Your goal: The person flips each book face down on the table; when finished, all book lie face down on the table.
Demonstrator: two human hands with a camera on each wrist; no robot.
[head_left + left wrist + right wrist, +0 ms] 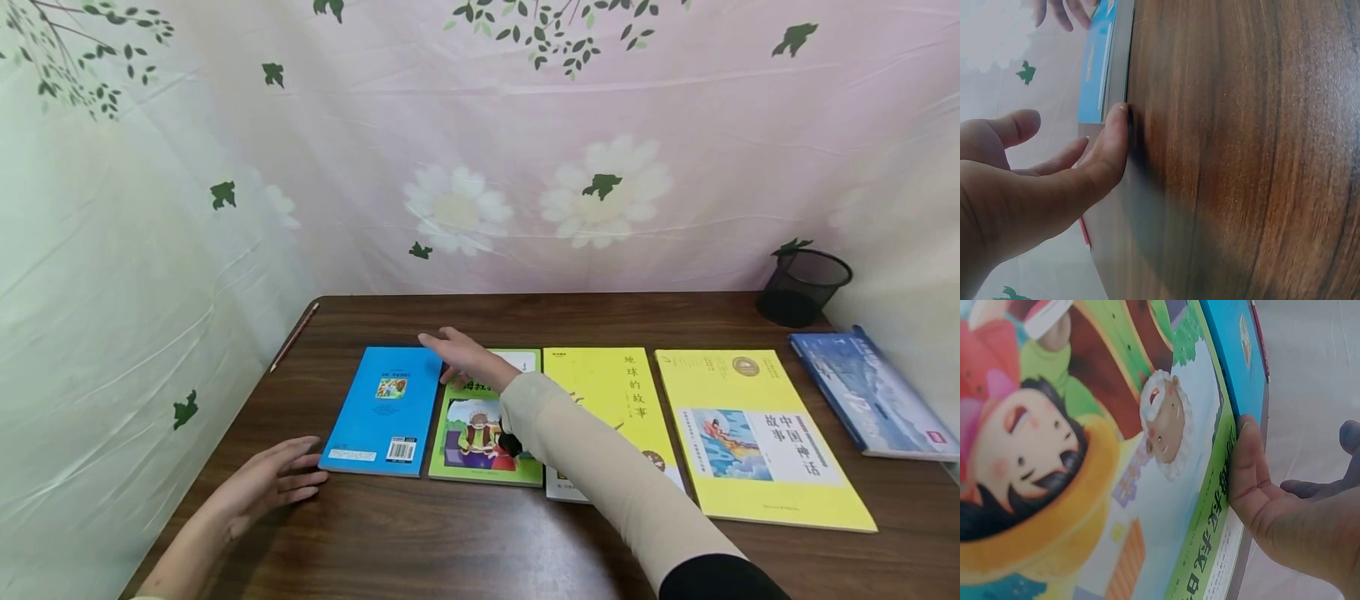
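A blue book (375, 408) lies flat with its barcode side up. My left hand (262, 483), fingers extended, is at the book's lower left corner; in the left wrist view a fingertip meets the corner of the blue book (1094, 87). My right hand (471, 364) reaches over the top of a green book (487, 477) with a cartoon cover. Its fingers are loosely extended toward the blue book's upper right edge. In the right wrist view a fingertip of the right hand (1291, 519) is where the green and blue books meet; whether it presses is unclear.
Right of the green book lie two yellow books, one partly under the right sleeve (592, 375) and one farther right (750, 504). A blue-white book (877, 392) lies at the right edge, below a black mesh pen holder (795, 304). A pencil (294, 337) lies along the left edge.
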